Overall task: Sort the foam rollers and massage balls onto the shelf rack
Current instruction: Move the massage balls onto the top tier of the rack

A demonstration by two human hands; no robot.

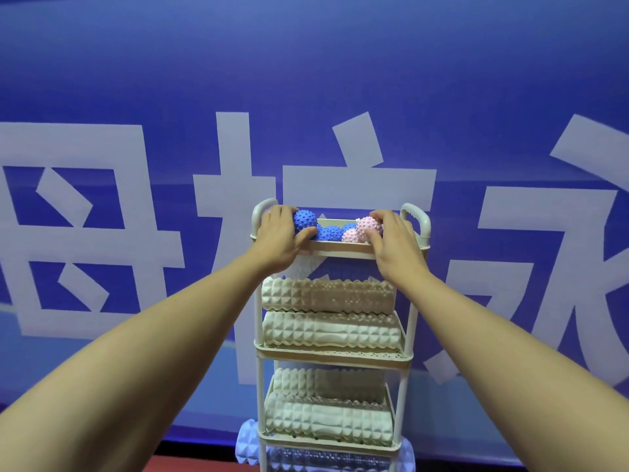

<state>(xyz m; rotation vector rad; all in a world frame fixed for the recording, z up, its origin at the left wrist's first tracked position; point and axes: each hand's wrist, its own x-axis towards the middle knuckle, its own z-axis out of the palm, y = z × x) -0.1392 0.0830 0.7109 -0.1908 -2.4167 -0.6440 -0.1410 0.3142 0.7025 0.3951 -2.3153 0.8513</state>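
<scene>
A blue spiky ball (305, 221) is clasped by the curled fingers of the left hand (279, 238) at the left end of the shelf rack's (414, 303) top tray. A pink spiky ball (368, 226) is gripped by the right hand (394, 245) at the right end. Between them, two more blue balls (329, 233) and another pink ball (350, 236) are seen. Four cream foam rollers (328, 296) are stacked on the lower trays.

Light: bright, even, with a cool blue cast.
Shadows: faint and soft.
Sharpness: slightly soft throughout.
Edges: wide-angle stretching toward the corners.
Glare: none visible.
</scene>
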